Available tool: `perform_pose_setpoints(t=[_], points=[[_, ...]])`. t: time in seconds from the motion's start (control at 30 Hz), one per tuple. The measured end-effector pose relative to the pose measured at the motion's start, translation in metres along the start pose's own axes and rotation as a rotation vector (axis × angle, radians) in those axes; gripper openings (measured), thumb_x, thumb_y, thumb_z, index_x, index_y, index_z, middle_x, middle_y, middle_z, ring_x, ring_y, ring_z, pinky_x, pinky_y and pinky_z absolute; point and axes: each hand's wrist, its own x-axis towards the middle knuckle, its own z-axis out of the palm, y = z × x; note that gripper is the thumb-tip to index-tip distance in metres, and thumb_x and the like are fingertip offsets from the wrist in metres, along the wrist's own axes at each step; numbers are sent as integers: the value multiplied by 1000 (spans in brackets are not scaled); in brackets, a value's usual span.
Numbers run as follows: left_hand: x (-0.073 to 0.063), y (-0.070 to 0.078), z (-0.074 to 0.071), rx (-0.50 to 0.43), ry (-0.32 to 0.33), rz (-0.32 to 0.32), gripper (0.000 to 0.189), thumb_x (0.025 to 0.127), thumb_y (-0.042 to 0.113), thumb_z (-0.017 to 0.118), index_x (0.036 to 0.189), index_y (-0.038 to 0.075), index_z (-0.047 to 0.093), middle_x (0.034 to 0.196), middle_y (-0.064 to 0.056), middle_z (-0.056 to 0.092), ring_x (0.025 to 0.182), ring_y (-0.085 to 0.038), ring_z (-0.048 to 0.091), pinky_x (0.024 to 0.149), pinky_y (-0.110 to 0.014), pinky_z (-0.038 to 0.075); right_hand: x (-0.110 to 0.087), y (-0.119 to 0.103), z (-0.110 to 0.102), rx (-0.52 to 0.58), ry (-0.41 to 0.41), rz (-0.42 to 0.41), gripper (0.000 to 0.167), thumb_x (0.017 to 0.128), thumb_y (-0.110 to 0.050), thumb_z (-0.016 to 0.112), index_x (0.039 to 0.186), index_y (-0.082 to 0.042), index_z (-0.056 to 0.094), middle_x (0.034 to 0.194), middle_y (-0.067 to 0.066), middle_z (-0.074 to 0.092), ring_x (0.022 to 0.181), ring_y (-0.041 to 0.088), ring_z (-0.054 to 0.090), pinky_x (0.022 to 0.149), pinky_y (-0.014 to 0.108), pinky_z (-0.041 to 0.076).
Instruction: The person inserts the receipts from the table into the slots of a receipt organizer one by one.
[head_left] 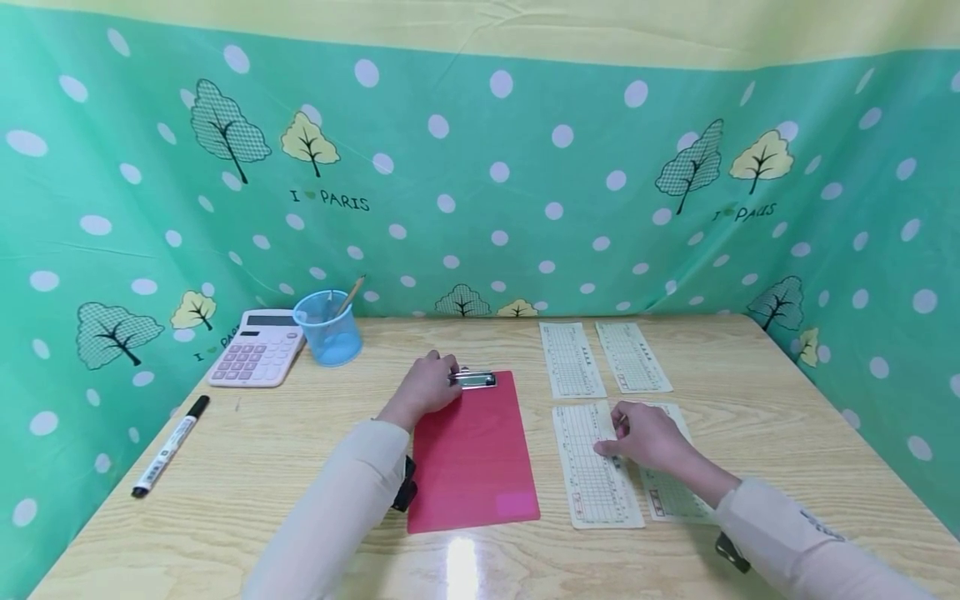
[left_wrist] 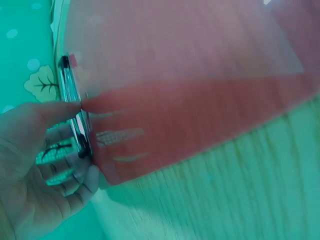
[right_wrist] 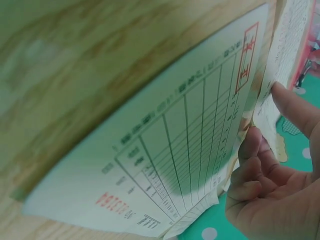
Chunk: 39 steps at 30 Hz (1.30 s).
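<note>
A red clipboard lies in the middle of the table. At its top edge my left hand holds the metal clip; in the left wrist view the thumb presses on the clip, with the other fingers bent round its far side. To the right, my right hand pinches the right edge of a printed form sheet, thumb on its face and fingers curled at the edge. Partly under that hand lies another form sheet, large in the right wrist view with red print.
Two more form sheets lie farther back. At the far left stand a pink calculator and a blue mesh pen cup holding a pencil. A marker lies near the left edge. A green dotted curtain borders the table.
</note>
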Motion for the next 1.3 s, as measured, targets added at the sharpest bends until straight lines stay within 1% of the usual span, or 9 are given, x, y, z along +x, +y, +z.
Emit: perform_pose_setpoints(t=[0.1,0.27,0.53,0.67,0.8,0.9,1.07,1.17,1.3], points=[[-1,2,2,-10,5,-7,30,93,21,75,113,0,67,102,-16,57,92,-32,56,88,-45,50,0,1,1,-15,3,-17,37,83,-24,86,79,-9,52,71,2,49,64,17,43,59,28,31],[-2,2,4,-30,28,-26,31,91,23,78,111,2,68,99,-15,55,90,-32,55,87,-44,50,0,1,2,-31,2,-31,39,84,-26,85,76,-10,51,70,2,47,64,17,42,58,27,30],[-1,-1,8,41,101,52,24,89,23,79,104,7,69,91,-14,56,80,-34,60,79,-46,53,0,1,1,-18,-18,-30,37,84,-26,84,76,-10,51,69,2,48,63,17,43,58,26,31],[0,-2,11,56,132,77,25,88,24,79,105,8,69,90,-13,57,76,-33,61,76,-47,54,0,2,-3,33,-42,-59,33,88,-22,80,77,-10,51,69,2,48,63,16,44,56,25,33],[0,-2,12,57,134,78,25,88,23,78,105,8,69,90,-13,57,75,-32,60,75,-48,54,1,3,-7,118,-62,-120,28,95,-17,72,80,-9,49,71,1,46,64,16,43,55,25,33],[0,0,10,47,100,62,24,91,22,77,107,7,67,94,-14,57,79,-33,60,79,-49,53,2,4,-10,185,-77,-121,23,99,-17,67,87,-8,49,67,-1,41,61,15,39,53,24,32],[-1,5,4,-5,25,5,26,96,21,72,113,3,62,103,-16,55,86,-35,58,87,-51,50,2,4,-10,324,-133,-32,17,102,-17,61,107,-3,54,64,-3,41,56,13,35,50,23,30],[-2,7,2,-32,4,-22,29,96,21,71,115,1,62,104,-16,54,85,-34,56,86,-49,50,2,5,-8,388,-166,0,25,103,-16,59,121,2,54,69,0,53,59,14,45,52,25,38],[-3,5,2,-47,1,-23,30,96,21,72,115,1,62,104,-16,53,82,-32,54,84,-47,50,1,7,-7,450,-203,24,45,103,-19,60,136,8,46,83,6,67,70,18,60,63,31,48]])
